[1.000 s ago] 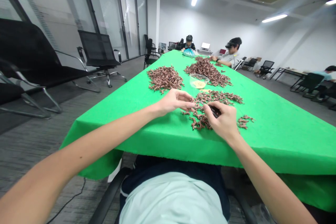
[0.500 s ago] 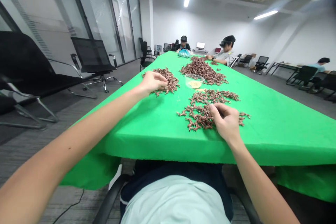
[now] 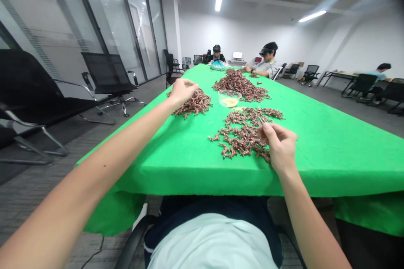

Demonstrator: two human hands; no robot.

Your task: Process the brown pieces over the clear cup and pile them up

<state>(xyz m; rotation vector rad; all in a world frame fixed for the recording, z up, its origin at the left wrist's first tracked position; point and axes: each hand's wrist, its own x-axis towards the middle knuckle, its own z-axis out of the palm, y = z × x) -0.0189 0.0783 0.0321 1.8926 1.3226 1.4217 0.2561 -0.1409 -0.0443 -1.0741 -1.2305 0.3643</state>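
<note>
My left hand [image 3: 181,90] is stretched out over the left heap of small brown pieces [image 3: 192,103], fingers curled loosely and apart above it, nothing visible in them. My right hand [image 3: 278,145] rests at the right edge of the near heap of brown pieces [image 3: 244,132], fingers pinched on a thin tool [image 3: 261,120] whose tip sticks up above the thumb. A clear plastic bowl [image 3: 229,98] with yellowish contents stands just beyond the near heap.
A bigger brown heap [image 3: 240,85] lies farther along the green-covered table [image 3: 331,143]. Other people sit at the far end and to the right. Black chairs [image 3: 107,77] stand on the left, along the glass wall.
My left hand went from the near heap out to the left heap and now hovers open above it. My right hand stayed by the near heap, lifting its tool a little.
</note>
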